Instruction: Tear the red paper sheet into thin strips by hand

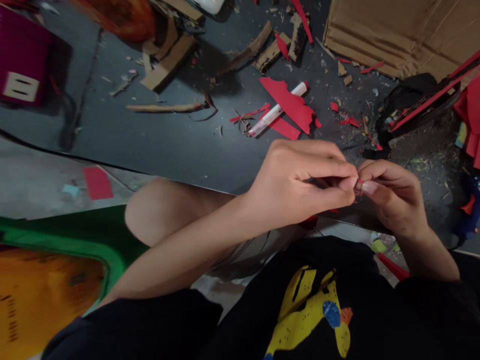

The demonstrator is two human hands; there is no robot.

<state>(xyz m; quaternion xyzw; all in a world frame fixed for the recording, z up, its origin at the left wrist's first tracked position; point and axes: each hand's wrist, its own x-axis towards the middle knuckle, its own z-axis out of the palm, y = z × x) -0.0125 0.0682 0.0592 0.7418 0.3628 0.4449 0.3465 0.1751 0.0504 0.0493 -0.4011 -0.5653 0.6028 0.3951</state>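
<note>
Meeting near the table's (168, 145) near edge in the head view, the two hands work fingertip to fingertip. The right hand (399, 200) pinches a tiny red bit (360, 184) between thumb and finger; the left hand (303, 182) has its tips closed narrowly just beside it, though what lies between them I cannot tell. Beyond the left hand, a marker (269, 120) lies partly under red paper (288, 102). Cardboard (397, 35) sits farther back, near scattered scraps.
</note>
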